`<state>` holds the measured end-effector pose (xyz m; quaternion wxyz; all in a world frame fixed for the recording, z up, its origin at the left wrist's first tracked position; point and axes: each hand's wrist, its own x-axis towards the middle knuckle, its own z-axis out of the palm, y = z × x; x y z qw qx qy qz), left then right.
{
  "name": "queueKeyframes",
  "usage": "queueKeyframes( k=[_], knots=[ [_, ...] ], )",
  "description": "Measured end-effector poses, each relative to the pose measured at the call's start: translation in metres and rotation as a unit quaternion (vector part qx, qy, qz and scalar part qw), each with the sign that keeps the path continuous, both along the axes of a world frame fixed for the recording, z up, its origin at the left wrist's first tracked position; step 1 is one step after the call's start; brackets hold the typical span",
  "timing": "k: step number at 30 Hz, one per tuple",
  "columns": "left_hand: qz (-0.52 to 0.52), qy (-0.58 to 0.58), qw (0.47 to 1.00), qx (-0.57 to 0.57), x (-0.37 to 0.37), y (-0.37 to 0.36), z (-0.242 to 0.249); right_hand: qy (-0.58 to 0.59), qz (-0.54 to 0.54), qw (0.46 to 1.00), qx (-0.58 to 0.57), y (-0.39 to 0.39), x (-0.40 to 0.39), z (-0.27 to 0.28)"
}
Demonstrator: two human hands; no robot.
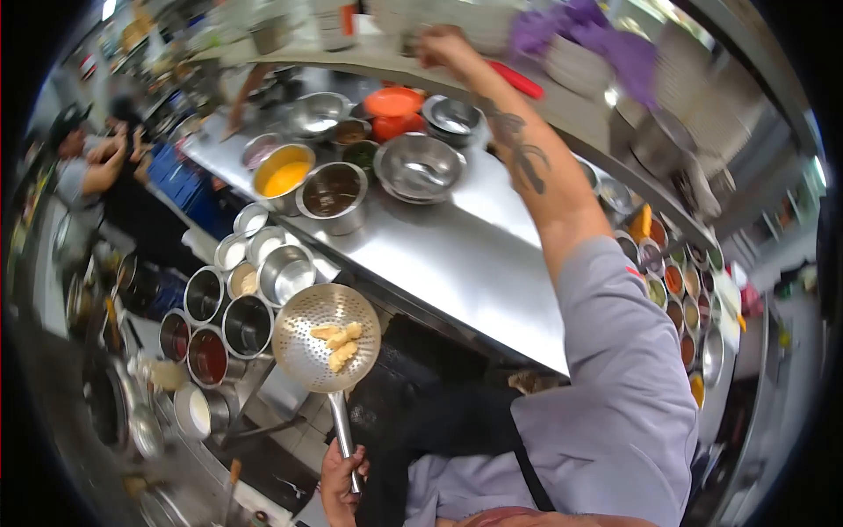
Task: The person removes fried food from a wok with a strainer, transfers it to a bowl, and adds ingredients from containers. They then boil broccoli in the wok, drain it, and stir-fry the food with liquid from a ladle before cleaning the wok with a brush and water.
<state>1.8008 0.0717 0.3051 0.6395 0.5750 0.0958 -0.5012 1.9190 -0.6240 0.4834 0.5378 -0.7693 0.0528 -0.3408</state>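
Note:
My left hand point(341, 479) is closed around the handle of a perforated metal skimmer point(299, 360). Several pale golden, fried-looking pieces point(341, 349) lie in its bowl. My right arm stretches up over the steel counter point(457, 263) to the shelf above it. Up there my right hand point(443, 46) has its fingers curled near clear containers at the shelf edge. Whatever those fingers hold, if anything, is too blurred to make out. A red-handled object point(515, 79) lies on the shelf beside my forearm.
Steel bowls point(420, 167), a pot of yellow liquid point(284, 176) and an orange bowl point(393, 103) crowd the counter's far end. Several pots point(248, 325) stand left of the skimmer. Stacked plates point(580, 66) sit on the shelf. Another person point(88, 167) stands at far left.

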Motion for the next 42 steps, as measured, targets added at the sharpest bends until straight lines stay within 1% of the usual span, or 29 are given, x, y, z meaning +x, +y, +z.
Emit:
queueKeyframes(
  k=[1,2,3,4,6,8,9,10,11,12,13,14,15,16,18,19,20,21,22,23,24,26,28,31,33,35,37,39,42],
  knots=[
    [0.014,-0.005,1.0,-0.015,-0.002,-0.006,0.003,0.044,-0.134,0.986,-0.092,0.015,-0.009,0.004],
    [-0.019,0.0,1.0,-0.004,-0.003,-0.011,0.005,0.095,-0.261,0.943,-0.182,0.037,-0.023,0.01],
    [-0.002,-0.014,1.0,-0.014,-0.005,-0.016,0.005,-0.014,-0.317,0.905,-0.284,0.054,-0.046,0.0],
    [0.024,-0.028,0.999,-0.026,-0.008,-0.019,0.006,-0.121,-0.356,0.843,-0.385,0.077,-0.071,-0.012],
    [0.003,-0.032,0.999,-0.025,-0.01,-0.024,0.006,-0.123,-0.279,0.9,-0.31,0.132,-0.141,-0.034],
    [0.044,-0.017,0.998,-0.048,-0.015,-0.035,0.011,-0.07,-0.289,0.903,-0.311,0.127,-0.201,-0.092],
    [0.059,-0.024,0.997,-0.047,-0.016,-0.041,0.012,-0.071,-0.33,0.917,-0.214,0.097,-0.224,-0.149],
    [0.056,-0.025,0.997,-0.044,-0.019,-0.051,0.023,-0.019,-0.338,0.94,-0.035,0.053,-0.259,-0.209],
    [0.005,-0.093,0.996,0.004,-0.021,-0.064,0.043,-0.012,-0.357,0.932,0.064,-0.004,-0.303,-0.272],
    [-0.047,-0.16,0.985,0.051,-0.022,-0.075,0.054,-0.04,-0.395,0.864,0.31,-0.005,-0.337,-0.26],
    [-0.04,-0.106,0.992,0.061,-0.02,-0.079,0.056,-0.108,-0.412,0.801,0.421,-0.026,-0.37,-0.28],
    [-0.042,-0.107,0.991,0.064,-0.019,-0.083,0.055,-0.085,-0.476,0.729,0.484,-0.053,-0.395,-0.299],
    [-0.026,-0.04,0.998,0.036,-0.018,-0.089,0.056,-0.065,-0.512,0.695,0.5,-0.065,-0.411,-0.305],
    [-0.006,0.028,1.0,0.008,-0.017,-0.093,0.054,-0.064,-0.511,0.695,0.502,-0.079,-0.422,-0.312],
    [0.02,0.058,0.998,-0.011,-0.015,-0.094,0.038,-0.09,-0.535,0.631,0.554,-0.11,-0.441,-0.337],
    [0.005,0.057,0.998,-0.018,-0.017,-0.101,0.043,-0.115,-0.467,0.662,0.575,-0.142,-0.464,-0.378],
    [-0.009,0.057,0.998,-0.019,-0.025,-0.109,0.05,-0.105,-0.467,0.657,0.583,-0.14,-0.466,-0.382],
    [-0.001,0.094,0.993,-0.066,-0.025,-0.106,0.043,-0.099,-0.471,0.658,0.579,-0.136,-0.468,-0.381],
    [0.003,0.095,0.994,-0.06,-0.029,-0.117,0.044,-0.094,-0.475,0.658,0.576,-0.102,-0.484,-0.391],
    [0.016,0.058,0.997,-0.046,-0.031,-0.131,0.046,-0.088,-0.48,0.658,0.574,-0.121,-0.478,-0.381],
    [0.026,0.02,0.999,-0.031,-0.033,-0.138,0.049,-0.084,-0.487,0.655,0.572,-0.113,-0.48,-0.384],
    [0.015,0.022,0.999,-0.023,-0.031,-0.133,0.033,-0.08,-0.503,0.652,0.562,-0.112,-0.472,-0.377],
    [-0.01,0.0,1.0,0.009,-0.034,-0.142,0.035,-0.077,-0.521,0.65,0.548,-0.104,-0.463,-0.374],
    [-0.047,-0.019,0.999,0.005,-0.034,-0.16,0.036,-0.085,-0.543,0.65,0.524,-0.077,-0.451,-0.367],
    [-0.104,-0.037,0.994,0.023,-0.026,-0.169,0.033,-0.114,-0.506,0.659,0.544,-0.03,-0.44,-0.357],
    [-0.139,-0.052,0.989,0.02,-0.019,-0.179,0.026,-0.106,-0.453,0.687,0.558,0.017,-0.428,-0.351],
    [-0.168,-0.068,0.983,0.017,-0.014,-0.196,0.026,-0.018,-0.413,0.711,0.569,0.058,-0.416,-0.352],
    [-0.253,-0.097,0.963,0.01,-0.012,-0.218,0.028,-0.001,-0.395,0.715,0.577,0.103,-0.396,-0.345],
    [-0.298,-0.125,0.946,-0.013,-0.014,-0.246,0.02,0.044,-0.345,0.72,0.6,0.153,-0.375,-0.342]
  ],
)
